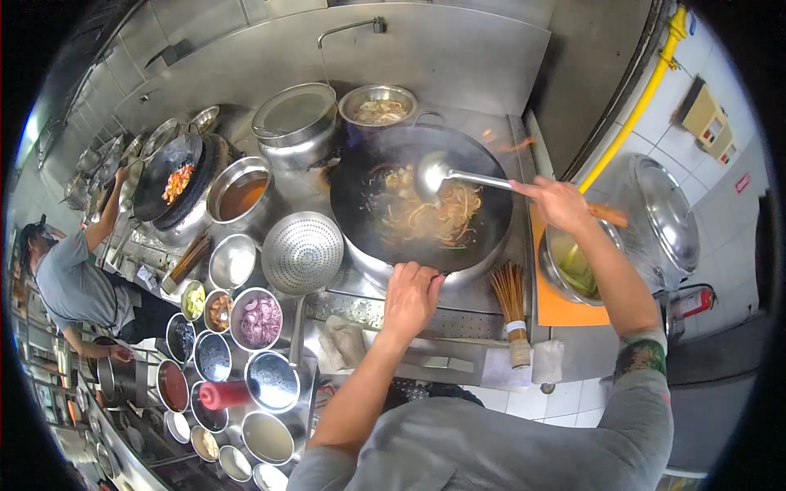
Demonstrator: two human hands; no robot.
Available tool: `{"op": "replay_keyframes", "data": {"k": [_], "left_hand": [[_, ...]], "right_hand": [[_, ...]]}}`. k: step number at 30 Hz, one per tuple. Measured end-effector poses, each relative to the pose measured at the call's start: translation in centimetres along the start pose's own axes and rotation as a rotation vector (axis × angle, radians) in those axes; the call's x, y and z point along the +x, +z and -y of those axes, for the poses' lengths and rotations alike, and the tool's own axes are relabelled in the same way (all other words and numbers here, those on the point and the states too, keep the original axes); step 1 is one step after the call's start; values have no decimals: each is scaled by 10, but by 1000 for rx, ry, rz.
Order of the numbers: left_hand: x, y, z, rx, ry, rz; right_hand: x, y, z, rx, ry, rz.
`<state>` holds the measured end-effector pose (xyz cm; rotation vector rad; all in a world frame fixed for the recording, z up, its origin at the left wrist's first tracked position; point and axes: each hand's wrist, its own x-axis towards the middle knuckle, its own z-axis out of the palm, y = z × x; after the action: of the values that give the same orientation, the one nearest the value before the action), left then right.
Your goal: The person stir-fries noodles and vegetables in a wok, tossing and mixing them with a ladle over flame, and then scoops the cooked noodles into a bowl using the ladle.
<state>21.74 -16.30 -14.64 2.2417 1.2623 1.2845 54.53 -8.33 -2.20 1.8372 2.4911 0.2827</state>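
A large black wok steams in the middle, with noodle-like strips of food in it. My right hand is closed round the handle of a metal ladle, whose bowl is over the food. At the wok's near rim, my left hand has its fingers pressed together on the edge; a cloth there cannot be made out. A perforated strainer lies left of the wok, and a bamboo brush rests to its lower right.
Bowls of sauces and sliced onion crowd the lower left. A pot of brown broth stands behind them. A co-worker is at another wok on the far left. Flames show behind the wok; a bowl of greens is right.
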Motion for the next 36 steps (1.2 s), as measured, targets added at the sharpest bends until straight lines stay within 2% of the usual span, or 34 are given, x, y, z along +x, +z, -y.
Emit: {"op": "replay_keyframes", "data": {"k": [3, 6, 7, 9, 11, 14, 16, 18, 21, 24, 28, 29, 30, 33, 36], "left_hand": [[-1, -1, 0, -1, -3, 5], [0, 0, 1, -7, 2, 16], [1, 0, 1, -6, 2, 20], [2, -2, 2, -16, 16, 28], [-8, -11, -7, -50, 12, 42], [1, -27, -34, -49, 13, 18], [2, -27, -46, -38, -14, -2], [-16, -11, -24, -12, 6, 20], [-68, -6, -7, 75, 20, 72], [-112, -39, -22, -24, 0, 153], [-30, -71, -50, -40, 73, -1], [-20, -64, -51, -37, 39, 14], [-15, -55, -49, -35, 10, 31], [-44, -10, -15, 33, -30, 32], [-103, -4, -3, 31, 25, 57]], "right_hand": [[-40, -3, -29, 70, 73, 11], [-84, 1, -50, 367, -5, -47], [-97, -1, -57, 430, 57, 99], [-106, 5, -62, 651, 57, 193], [-114, -1, -54, 733, 162, 386], [-103, 13, -40, 884, 25, 328], [-84, 27, -34, 888, 39, 361], [-70, 56, -30, 836, 60, 269], [-70, 19, 17, 538, 198, 150], [-94, 26, 4, 447, -1, -47], [-97, 16, -34, 893, 34, 299], [-90, 13, -33, 850, -80, 265], [-84, 12, -27, 777, -76, 256], [-66, 18, -2, 592, 7, 190], [-81, 2, 18, 438, 72, 68]]}}
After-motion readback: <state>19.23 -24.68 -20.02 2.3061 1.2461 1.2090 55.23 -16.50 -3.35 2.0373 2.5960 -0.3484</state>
